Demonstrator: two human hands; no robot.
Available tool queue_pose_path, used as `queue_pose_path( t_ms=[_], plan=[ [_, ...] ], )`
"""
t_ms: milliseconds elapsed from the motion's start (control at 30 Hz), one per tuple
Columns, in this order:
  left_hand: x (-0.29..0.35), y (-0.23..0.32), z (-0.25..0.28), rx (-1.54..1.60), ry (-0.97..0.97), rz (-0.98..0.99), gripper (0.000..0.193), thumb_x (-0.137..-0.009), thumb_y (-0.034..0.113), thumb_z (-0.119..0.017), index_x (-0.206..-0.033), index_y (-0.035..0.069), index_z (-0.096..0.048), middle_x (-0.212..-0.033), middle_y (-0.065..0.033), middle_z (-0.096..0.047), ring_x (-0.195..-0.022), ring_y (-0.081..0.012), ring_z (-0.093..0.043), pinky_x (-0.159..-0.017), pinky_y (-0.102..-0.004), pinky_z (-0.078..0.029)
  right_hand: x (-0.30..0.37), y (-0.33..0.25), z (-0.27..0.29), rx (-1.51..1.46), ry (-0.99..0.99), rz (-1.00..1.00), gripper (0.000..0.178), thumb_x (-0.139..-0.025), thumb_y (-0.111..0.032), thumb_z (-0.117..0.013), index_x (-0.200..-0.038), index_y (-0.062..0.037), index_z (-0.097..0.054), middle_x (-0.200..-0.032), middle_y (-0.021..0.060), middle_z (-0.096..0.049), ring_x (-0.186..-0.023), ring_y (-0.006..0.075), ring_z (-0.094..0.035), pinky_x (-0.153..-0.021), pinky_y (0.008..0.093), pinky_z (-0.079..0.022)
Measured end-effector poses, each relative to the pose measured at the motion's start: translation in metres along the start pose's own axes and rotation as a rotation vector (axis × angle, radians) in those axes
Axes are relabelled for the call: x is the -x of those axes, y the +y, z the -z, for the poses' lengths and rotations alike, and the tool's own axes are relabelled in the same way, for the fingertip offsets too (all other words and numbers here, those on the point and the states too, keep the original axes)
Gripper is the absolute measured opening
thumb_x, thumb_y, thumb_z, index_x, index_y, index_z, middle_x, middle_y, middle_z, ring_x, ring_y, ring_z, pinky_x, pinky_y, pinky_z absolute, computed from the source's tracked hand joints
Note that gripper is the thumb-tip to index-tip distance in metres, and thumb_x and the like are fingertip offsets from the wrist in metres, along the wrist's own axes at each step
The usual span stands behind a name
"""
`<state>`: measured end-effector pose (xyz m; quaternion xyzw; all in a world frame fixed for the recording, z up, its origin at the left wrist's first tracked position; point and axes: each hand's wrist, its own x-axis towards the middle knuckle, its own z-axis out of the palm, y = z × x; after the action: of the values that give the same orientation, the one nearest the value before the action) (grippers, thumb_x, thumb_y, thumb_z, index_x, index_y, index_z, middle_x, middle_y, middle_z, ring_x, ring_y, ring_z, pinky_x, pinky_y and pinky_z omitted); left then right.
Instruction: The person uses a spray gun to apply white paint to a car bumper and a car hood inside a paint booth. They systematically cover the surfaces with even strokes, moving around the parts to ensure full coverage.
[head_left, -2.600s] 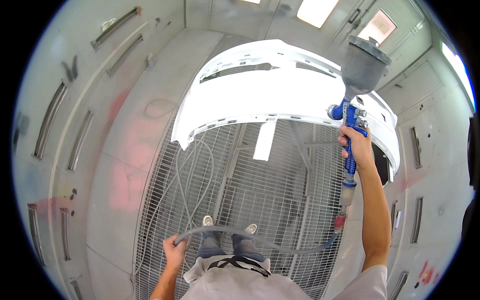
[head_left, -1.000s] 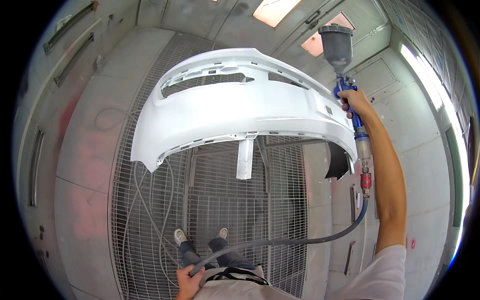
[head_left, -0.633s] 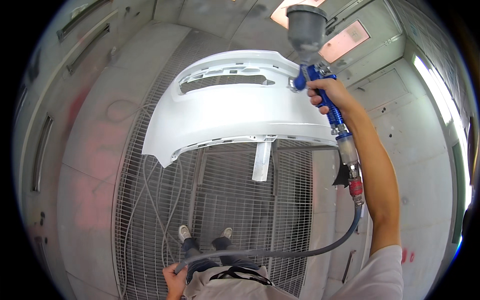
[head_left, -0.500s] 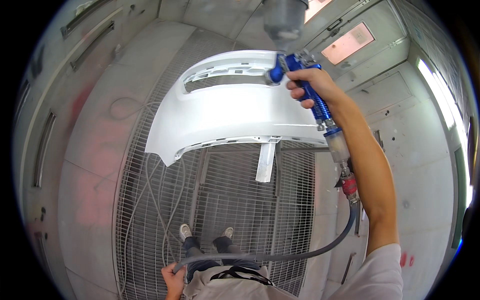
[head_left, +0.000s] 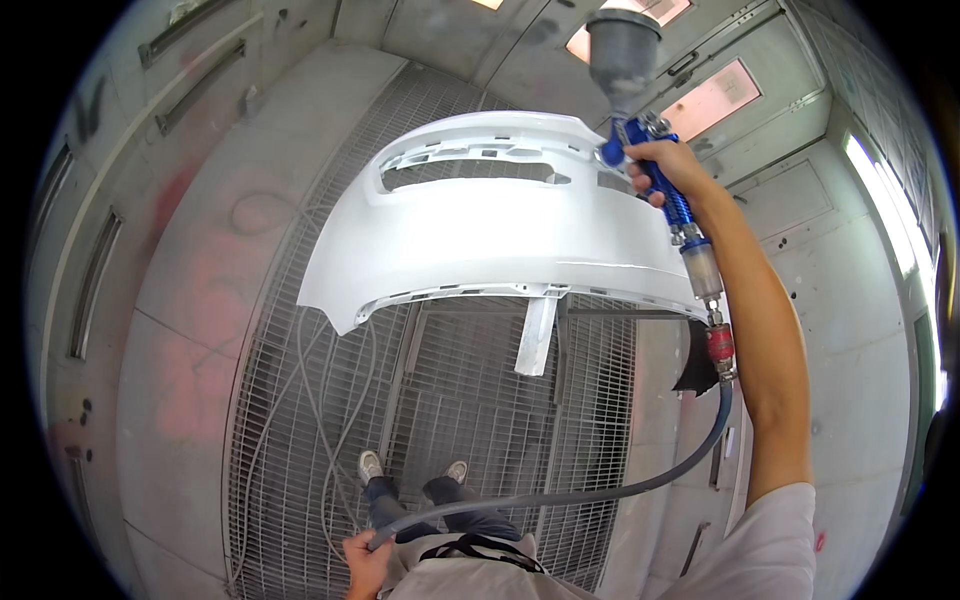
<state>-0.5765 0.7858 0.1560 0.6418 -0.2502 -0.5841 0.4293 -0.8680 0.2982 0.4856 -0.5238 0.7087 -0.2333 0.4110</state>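
Observation:
My right hand is wrapped around the handle of a blue spray gun, which has a grey cup on top. Below the handle hang a clear filter and a red coupling. From that coupling a grey air hose curves down and across my front. My left hand grips this hose near my waist. A glossy white car bumper is held up ahead of me, with the gun at its upper right part. Whether the gun's nozzle touches it is hidden.
A metal post shows beneath the bumper. Thin hoses trail over the floor grating on the left. Grey booth walls stand on both sides, and a door with a pinkish window is at the far right.
My right hand has moved the spray gun to the right along the bumper, uncovering more of its upper opening. The view has shifted slightly. My left hand stays on the hose.

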Motion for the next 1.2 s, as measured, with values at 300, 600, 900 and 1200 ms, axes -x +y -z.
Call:
queue_pose_path(
  t_ms=[300,600,900,1200],
  plan=[
    [0.005,-0.003,-0.065,-0.081,-0.099,-0.047,0.02,-0.077,0.003,-0.068,-0.061,-0.002,-0.057,-0.052,0.0042,-0.044,-0.051,-0.0045,-0.037,-0.048,-0.0261,-0.027,0.008,0.041,0.126,0.007,0.188,-0.057,0.012,-0.083,-0.01,-0.059,-0.085,-0.0014,-0.052,-0.069,0.0059,-0.056,-0.052,0.0112,-0.055,-0.035,0.0226,-0.042],
    [0.022,-0.01,-0.168,-0.051,-0.023,0.019,0.011,-0.077,0.002,-0.067,-0.068,-0.003,-0.065,-0.053,0.0023,-0.049,-0.051,-0.0056,-0.039,-0.049,-0.0276,-0.029,0.033,0.093,0.214,-0.142,0.185,0.002,0.021,-0.084,-0.01,-0.056,-0.098,0.0063,-0.055,-0.084,0.0117,-0.064,-0.067,0.0195,-0.068,-0.039,0.0278,-0.05],
    [0.046,-0.019,-0.244,-0.111,-0.024,-0.063,0.011,-0.077,0.0,-0.065,-0.066,-0.003,-0.062,-0.052,0.0015,-0.046,-0.051,-0.0062,-0.036,-0.048,-0.0296,-0.026,0.048,0.166,0.31,-0.285,0.101,-0.009,0.017,-0.087,-0.012,-0.058,-0.076,0.0009,-0.054,-0.064,0.0059,-0.053,-0.051,0.0094,-0.051,-0.032,0.0182,-0.036],
    [0.067,-0.026,-0.304,-0.188,-0.114,-0.015,0.022,-0.078,0.002,-0.068,-0.058,-0.002,-0.057,-0.046,0.0012,-0.041,-0.047,-0.0066,-0.033,-0.045,-0.0314,-0.024,0.053,0.256,0.416,-0.319,0.27,-0.025,0.015,-0.085,-0.012,-0.058,-0.077,0.0002,-0.054,-0.065,0.0054,-0.054,-0.051,0.009,-0.052,-0.032,0.0186,-0.037]
  ],
)
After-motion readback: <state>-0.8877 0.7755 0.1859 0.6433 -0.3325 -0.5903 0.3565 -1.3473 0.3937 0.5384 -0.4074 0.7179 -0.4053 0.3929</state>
